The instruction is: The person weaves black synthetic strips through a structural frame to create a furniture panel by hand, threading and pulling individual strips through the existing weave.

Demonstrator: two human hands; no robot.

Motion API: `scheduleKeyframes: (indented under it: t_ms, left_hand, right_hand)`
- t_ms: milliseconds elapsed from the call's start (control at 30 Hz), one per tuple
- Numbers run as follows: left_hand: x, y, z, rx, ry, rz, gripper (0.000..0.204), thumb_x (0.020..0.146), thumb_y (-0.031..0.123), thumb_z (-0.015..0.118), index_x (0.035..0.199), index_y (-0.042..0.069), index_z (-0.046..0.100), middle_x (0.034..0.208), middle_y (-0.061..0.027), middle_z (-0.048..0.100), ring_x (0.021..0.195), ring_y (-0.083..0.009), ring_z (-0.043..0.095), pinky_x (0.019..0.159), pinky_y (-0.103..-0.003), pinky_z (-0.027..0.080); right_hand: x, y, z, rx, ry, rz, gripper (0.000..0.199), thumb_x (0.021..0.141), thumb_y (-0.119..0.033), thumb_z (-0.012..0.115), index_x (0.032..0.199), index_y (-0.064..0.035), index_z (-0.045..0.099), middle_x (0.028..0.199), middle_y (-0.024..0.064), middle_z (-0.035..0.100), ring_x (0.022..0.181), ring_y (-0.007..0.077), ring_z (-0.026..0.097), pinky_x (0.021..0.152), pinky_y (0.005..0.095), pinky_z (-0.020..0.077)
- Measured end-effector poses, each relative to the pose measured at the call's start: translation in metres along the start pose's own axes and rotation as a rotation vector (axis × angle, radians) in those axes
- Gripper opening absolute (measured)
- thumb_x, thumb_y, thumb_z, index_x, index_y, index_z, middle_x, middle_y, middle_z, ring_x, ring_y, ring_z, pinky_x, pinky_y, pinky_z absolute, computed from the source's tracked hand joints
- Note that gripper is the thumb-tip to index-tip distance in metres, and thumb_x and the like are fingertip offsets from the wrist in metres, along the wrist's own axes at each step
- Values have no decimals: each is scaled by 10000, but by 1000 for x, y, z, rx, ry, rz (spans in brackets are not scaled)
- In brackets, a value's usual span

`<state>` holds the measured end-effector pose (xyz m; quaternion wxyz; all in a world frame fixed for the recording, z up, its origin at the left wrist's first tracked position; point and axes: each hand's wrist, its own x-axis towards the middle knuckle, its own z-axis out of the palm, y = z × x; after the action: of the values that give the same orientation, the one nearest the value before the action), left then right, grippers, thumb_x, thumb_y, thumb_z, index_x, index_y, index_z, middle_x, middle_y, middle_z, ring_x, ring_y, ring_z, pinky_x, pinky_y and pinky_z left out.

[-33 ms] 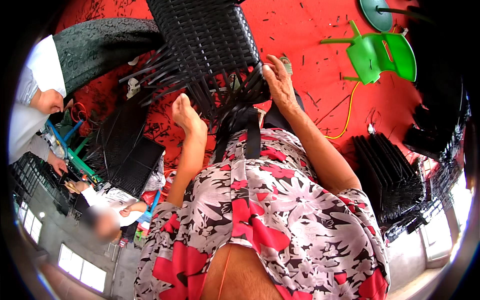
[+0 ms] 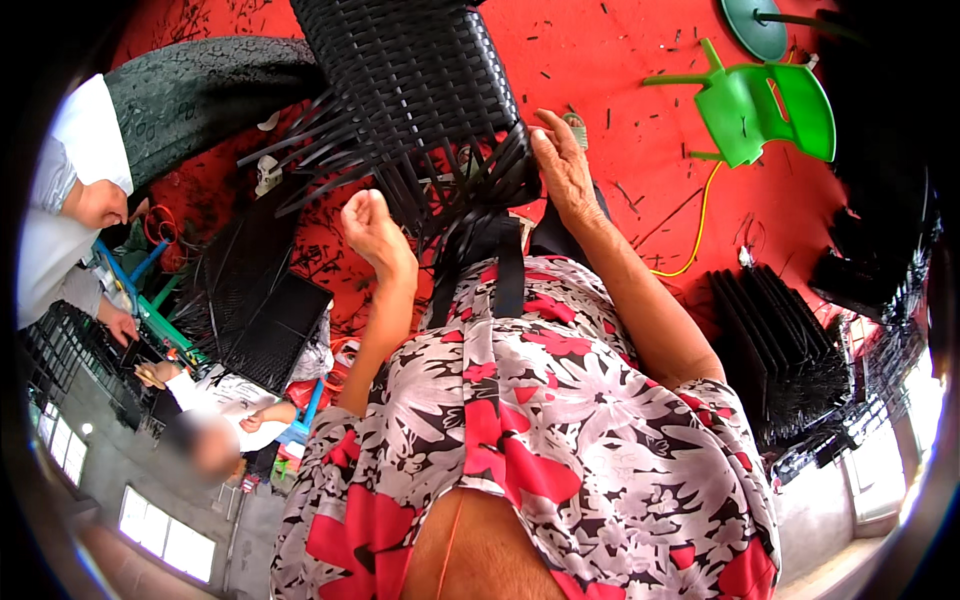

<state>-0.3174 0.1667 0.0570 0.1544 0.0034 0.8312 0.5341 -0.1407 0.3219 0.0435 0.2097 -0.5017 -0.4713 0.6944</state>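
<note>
A black woven panel of flat plastic strips [image 2: 410,75] stands in front of me, with loose strip ends [image 2: 310,140] fanning out at its left and lower edges. Beside the lower strips, my left hand [image 2: 378,235] is raised with its fingers curled closed. Whatever it may hold is hidden. My right hand [image 2: 566,175] lies against the panel's lower right corner. Its fingers are stretched out and the thumb is apart, with nothing seen in its grasp.
A green plastic chair [image 2: 765,112] stands far right, near a yellow cable [image 2: 695,240]. Stacked black woven panels [image 2: 775,345] sit at right. More black woven pieces [image 2: 260,320] lie at left, near other people [image 2: 215,420]. Strip scraps litter the red floor [image 2: 620,80].
My left hand has turned slightly, and its fingers look more curled. The right hand has shifted a little at the panel's corner; the panel is almost unmoved.
</note>
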Motion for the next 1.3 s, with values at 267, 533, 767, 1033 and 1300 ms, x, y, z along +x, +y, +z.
scheduleKeyframes:
  t_ms: [267,533,767,1033,1300]
  left_hand:
    - [-14,62,64,598,-582,849,84,776,91,675,840,36,664,796,-84,632,763,-259,589,702,-342,475]
    - [28,110,4,669,-790,224,69,816,60,632,786,-2,628,699,-84,633,613,-166,579,583,-300,447]
    - [38,169,-88,853,-1036,-184,190,847,157,605,827,-31,621,634,-8,585,568,-70,518,529,-229,407]
    - [2,196,-147,766,-920,-229,107,861,91,612,828,-8,638,632,4,574,572,-41,485,533,-201,373]
    - [-34,181,-92,968,-1063,326,98,819,91,588,805,-5,599,673,-203,581,641,-386,585,557,-426,445]
  right_hand:
    - [3,3,-14,53,-284,116,460,930,-317,542,1242,17,490,1053,109,635,941,171,613,803,291,474]
    - [-20,-55,49,-418,-270,-490,330,833,-23,546,1163,-33,558,1087,135,616,877,278,622,748,322,513]
    - [-40,-80,125,-628,-801,-593,343,795,-91,624,1124,-50,536,1040,121,583,832,316,636,663,396,533]
    - [-43,-88,74,-389,-613,-597,70,790,-73,628,856,-52,622,836,90,584,711,303,611,617,391,501]
    - [-66,-133,50,-701,-663,-1046,342,745,-164,642,1054,-24,605,1050,118,622,1001,266,559,819,408,447]
